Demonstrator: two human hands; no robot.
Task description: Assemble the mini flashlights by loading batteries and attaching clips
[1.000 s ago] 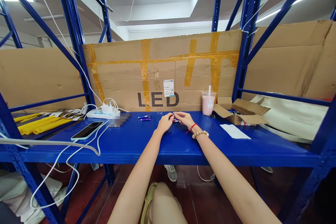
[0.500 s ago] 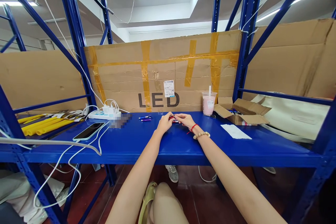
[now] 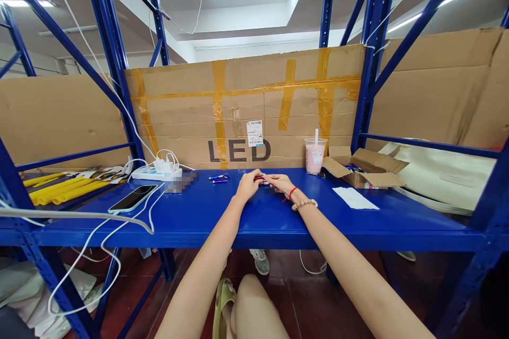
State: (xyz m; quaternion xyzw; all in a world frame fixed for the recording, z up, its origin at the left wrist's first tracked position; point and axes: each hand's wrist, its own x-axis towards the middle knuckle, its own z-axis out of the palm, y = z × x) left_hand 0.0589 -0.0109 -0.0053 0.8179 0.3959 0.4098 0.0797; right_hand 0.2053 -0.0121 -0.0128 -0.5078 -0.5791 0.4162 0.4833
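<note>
Above the blue shelf top, my left hand and my right hand meet at the middle. Between their fingertips is a slim red pen, with both hands closed on it. Just below the fingers, a second pen-like piece with a silvery part shows; I cannot tell if it is held or lies on the shelf. To the left of my left hand lie a blue pen and a purple pen. My right wrist wears a red string and a beaded bracelet.
A pink drink cup with a straw stands at the back right, beside an open cardboard box. White paper lies in front of the box. On the left are a phone, a power strip, white cables and yellow rolls.
The camera view has shifted very slightly. Both hands stay together around the red pen, with only tiny finger movement.
</note>
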